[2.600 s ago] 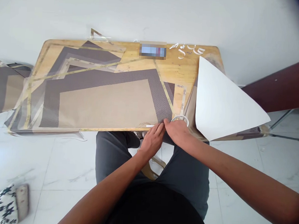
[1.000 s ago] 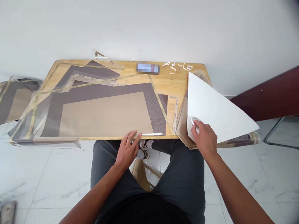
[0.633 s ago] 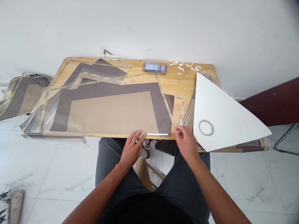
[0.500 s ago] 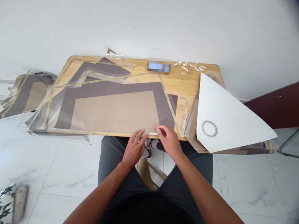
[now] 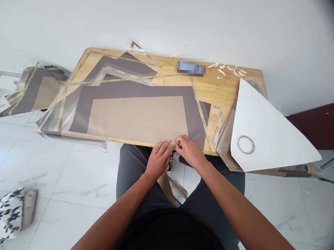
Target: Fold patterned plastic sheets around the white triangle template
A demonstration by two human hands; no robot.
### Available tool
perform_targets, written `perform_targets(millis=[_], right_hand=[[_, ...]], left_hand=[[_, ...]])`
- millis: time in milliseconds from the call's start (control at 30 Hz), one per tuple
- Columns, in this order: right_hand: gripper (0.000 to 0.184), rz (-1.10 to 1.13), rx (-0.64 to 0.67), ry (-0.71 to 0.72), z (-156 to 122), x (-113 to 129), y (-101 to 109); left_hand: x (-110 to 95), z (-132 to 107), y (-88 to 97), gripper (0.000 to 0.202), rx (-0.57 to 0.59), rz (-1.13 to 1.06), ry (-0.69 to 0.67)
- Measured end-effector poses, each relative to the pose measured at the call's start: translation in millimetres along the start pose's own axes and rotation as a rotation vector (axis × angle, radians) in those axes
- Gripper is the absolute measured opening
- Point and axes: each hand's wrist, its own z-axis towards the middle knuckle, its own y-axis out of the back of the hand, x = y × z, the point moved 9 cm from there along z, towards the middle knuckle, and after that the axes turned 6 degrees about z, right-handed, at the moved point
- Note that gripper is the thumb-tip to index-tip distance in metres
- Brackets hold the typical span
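Pressing at the edge: I judge this a fingertip job on the near edge of the tan sheet [image 5: 139, 116]. I would keep the pressure flat and even along that edge, and not drag the sheet off the tabletop [image 5: 213, 86].
Right hand [image 5: 190, 151]: fingers curled, tips bunched on the sheet's near edge. I cannot tell whether they pinch it or only press.
Left hand [image 5: 158, 161]: fingers stretched out and spread a little, gripping nothing, tips on the same edge just beside the right hand.
Tan sheet: lies flat inside a grey patterned border [image 5: 196, 121] and reaches the tabletop's near edge.
Tape roll [image 5: 246, 144]: rests on a white sheet [image 5: 270, 130] toward the near right corner, well apart from both hands.
Loose sheets [image 5: 31, 91]: hang past the left edge.
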Motion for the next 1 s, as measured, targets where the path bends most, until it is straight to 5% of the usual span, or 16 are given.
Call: perform_targets(millis=[267,1000], right_hand=[[0.016,0.107,-0.001,-0.078,-4.4,-8.2,5.5],[0.006,0.091,-0.051,0.002,-7.5,-3.6,5.1]], left_hand=[[0.7,-3.0,-2.3,0.046,-0.017,0.001,-0.008],[1.9,-3.8,-5.2,0.049,-0.026,-0.012,-0.003]])
